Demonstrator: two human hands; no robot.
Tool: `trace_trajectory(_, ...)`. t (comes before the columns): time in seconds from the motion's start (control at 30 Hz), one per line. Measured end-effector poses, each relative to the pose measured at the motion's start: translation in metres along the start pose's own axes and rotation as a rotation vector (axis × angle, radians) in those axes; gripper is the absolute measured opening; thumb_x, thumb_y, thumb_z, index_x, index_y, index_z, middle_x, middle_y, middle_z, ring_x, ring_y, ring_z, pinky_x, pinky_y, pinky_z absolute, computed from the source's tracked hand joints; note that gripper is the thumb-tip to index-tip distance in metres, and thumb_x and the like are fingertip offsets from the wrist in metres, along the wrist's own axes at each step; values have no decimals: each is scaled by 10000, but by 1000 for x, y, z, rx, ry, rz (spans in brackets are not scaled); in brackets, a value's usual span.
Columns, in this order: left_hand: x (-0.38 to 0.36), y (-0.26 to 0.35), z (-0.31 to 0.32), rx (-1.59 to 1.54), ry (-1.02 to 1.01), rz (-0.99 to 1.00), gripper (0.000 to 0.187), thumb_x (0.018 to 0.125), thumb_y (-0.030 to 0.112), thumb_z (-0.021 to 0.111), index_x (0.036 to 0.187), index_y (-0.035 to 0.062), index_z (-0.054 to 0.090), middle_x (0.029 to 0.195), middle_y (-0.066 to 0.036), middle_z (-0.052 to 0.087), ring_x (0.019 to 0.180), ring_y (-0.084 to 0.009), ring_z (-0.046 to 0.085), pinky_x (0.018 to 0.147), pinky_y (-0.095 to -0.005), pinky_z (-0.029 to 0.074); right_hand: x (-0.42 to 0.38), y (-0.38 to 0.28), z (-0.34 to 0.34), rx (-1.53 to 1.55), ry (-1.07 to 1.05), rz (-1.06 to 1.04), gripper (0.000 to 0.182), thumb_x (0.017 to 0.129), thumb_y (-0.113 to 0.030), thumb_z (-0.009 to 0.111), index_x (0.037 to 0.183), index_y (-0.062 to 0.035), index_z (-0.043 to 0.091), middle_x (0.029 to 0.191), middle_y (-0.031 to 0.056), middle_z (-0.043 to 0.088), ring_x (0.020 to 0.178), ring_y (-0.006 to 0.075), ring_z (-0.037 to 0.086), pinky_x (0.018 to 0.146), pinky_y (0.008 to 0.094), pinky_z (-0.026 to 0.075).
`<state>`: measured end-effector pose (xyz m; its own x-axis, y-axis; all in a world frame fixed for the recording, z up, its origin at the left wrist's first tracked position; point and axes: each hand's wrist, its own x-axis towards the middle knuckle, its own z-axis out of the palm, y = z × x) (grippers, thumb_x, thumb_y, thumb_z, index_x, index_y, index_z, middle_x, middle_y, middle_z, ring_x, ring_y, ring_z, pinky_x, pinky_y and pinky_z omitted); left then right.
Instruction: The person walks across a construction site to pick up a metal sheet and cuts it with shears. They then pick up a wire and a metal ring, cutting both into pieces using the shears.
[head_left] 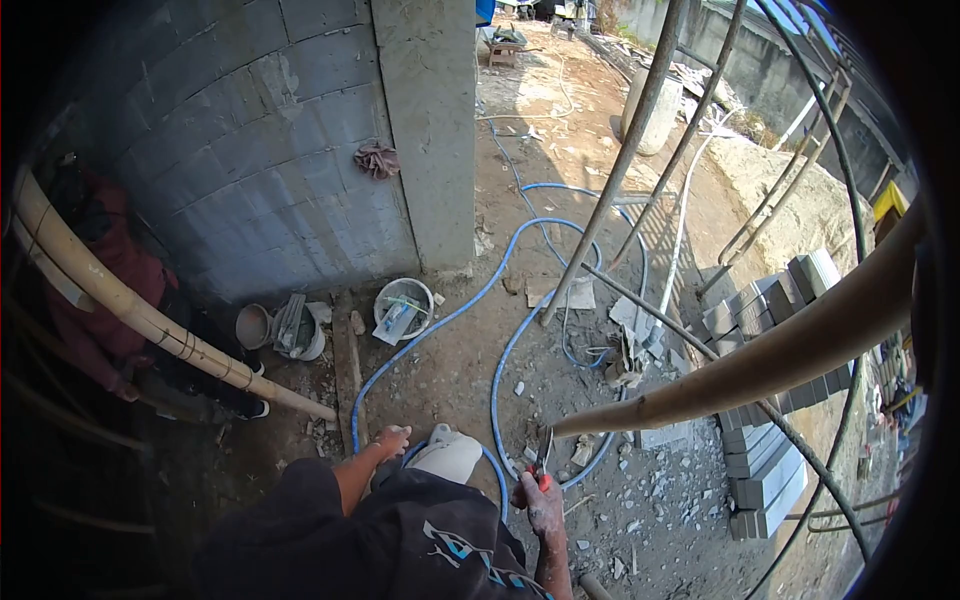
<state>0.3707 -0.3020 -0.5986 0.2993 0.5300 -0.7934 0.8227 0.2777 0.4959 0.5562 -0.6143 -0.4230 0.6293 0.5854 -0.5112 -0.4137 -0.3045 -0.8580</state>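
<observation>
Dirt ground (450, 380); pliers (541, 462) within right-hand fingers (533, 492)

The person wears a black short-sleeved shirt (380, 540) of loose cloth, creased across the chest. On its right side runs a printed marking in white and light blue, with angular, pointed shapes. The sleeves end above the elbows, so both forearms are bare. The left hand (392, 440) and right hand (543, 505) are ungloved, and dusted with pale grit.

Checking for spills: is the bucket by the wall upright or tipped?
Upright: the bucket stands on its base, its round open rim facing up, with tools lying inside.
</observation>
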Motion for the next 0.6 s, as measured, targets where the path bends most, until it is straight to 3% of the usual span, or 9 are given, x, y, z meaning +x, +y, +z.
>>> trace_trajectory(0.17,14,-7,-11,45,22,-75,488,965,460,486,1189,42,599,1052,-106,681,866,-245,652,713,-415,508,23,-4,-2,2,18,6,258,952,-280,587,910,-26,567,730,41,600,611,129,579,566,280,484)
trace_trajectory(0.27,79,-50,-15,36,32,-90,493,964,452,484,1129,9,624,1014,-106,684,835,-235,644,722,-397,496,46,-8,-6,-11,23,-8,282,958,-302,574,913,-25,572,716,48,609,593,140,585,551,284,480)
trace_trajectory(0.37,63,-4,-27,167,26,-135,500,964,445,477,1079,-14,642,972,-103,684,826,-229,638,737,-384,487,74,-27,-7,7,41,52,279,958,-300,575,935,-22,571,713,49,606,584,145,583,541,285,472)
trace_trajectory(0.53,148,32,-37,9,-25,-162,494,949,471,485,1170,47,608,1007,-97,673,845,-242,636,773,-422,492,153,-58,-1,30,82,133,233,958,-268,562,943,-35,559,697,44,597,562,147,583,514,282,464)
trace_trajectory(0.6,184,80,-49,-50,-30,-167,496,944,484,488,1210,77,587,1028,-95,669,855,-251,637,781,-439,492,194,-75,5,51,121,116,223,958,-262,556,935,-40,558,705,44,599,568,144,587,514,281,467)
